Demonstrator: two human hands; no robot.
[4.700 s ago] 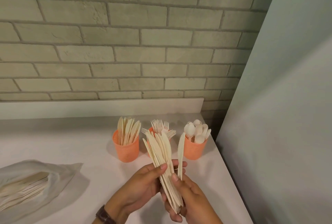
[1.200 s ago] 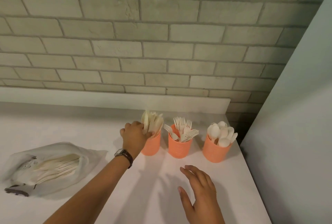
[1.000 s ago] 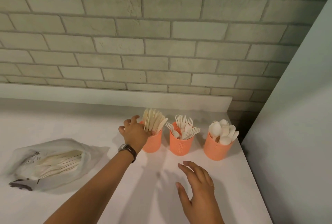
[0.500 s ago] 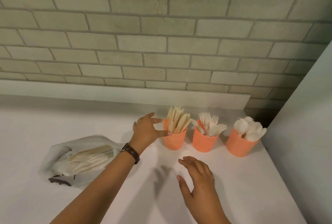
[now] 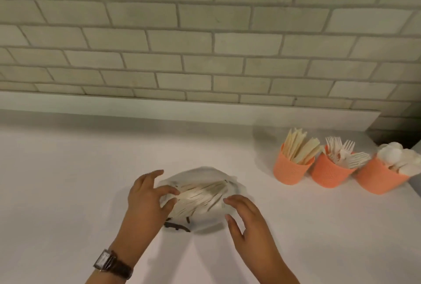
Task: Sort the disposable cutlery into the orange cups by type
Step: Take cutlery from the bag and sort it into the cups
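A clear plastic bag [image 5: 205, 176] with several pale cutlery pieces [image 5: 200, 195] inside lies on the white counter [image 5: 68, 181], straight in front of me. My left hand [image 5: 145, 199] is at the bag's left end, its fingers spread and touching the plastic. My right hand [image 5: 248, 222] is at the bag's right edge with relaxed fingers, fingertips against it. Three orange cups stand at the right: the knife cup [image 5: 291, 171], the fork cup [image 5: 328, 175] and the spoon cup [image 5: 380, 180].
A brick wall [image 5: 205, 44] with a white ledge runs along the back of the counter. A grey panel borders the counter at the far right, just behind the spoon cup. I wear a wristwatch [image 5: 111, 263] on my left wrist.
My left hand has left the knife cup and come back to the bag. My right hand has moved up to the bag's right edge. My view has swung left, so the cups now sit at the right.
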